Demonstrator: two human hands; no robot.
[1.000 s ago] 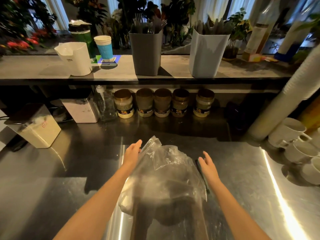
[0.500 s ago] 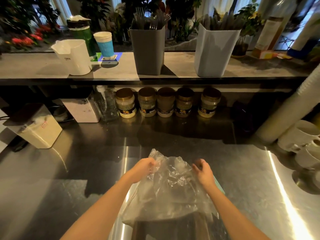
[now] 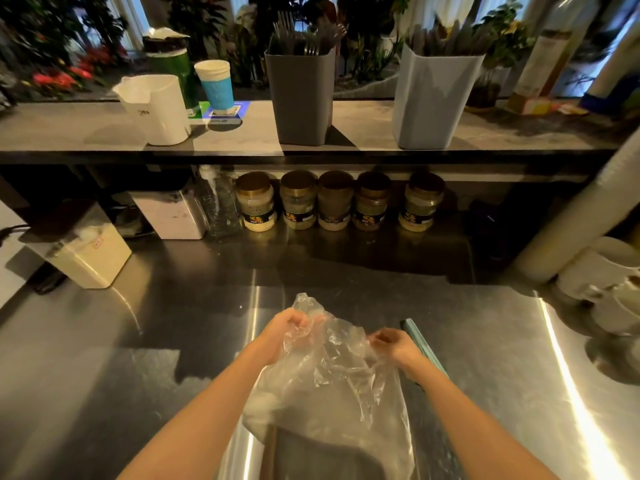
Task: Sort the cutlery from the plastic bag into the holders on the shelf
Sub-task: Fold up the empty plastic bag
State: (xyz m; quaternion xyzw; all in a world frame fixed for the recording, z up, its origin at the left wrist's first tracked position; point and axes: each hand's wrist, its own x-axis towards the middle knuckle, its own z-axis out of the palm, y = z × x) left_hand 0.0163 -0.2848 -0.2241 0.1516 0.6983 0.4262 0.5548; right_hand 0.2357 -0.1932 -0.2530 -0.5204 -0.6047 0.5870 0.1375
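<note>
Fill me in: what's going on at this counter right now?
At the shiny steel counter, a person's left hand and right hand each grip the top of a crumpled clear plastic bag, apparently pulling its mouth open. Neither hand holds any cutlery. On the grey shelf above stand the dark grey square holder, with forks showing, and the pale blue-grey square holder, whose utensils are too blurred to identify.

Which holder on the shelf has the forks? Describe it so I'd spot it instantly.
Look at the long shelf above the steel counter. Two tall square holders stand on it; the fork holder is the dark grey one, left of its pale blue neighbour.
</note>
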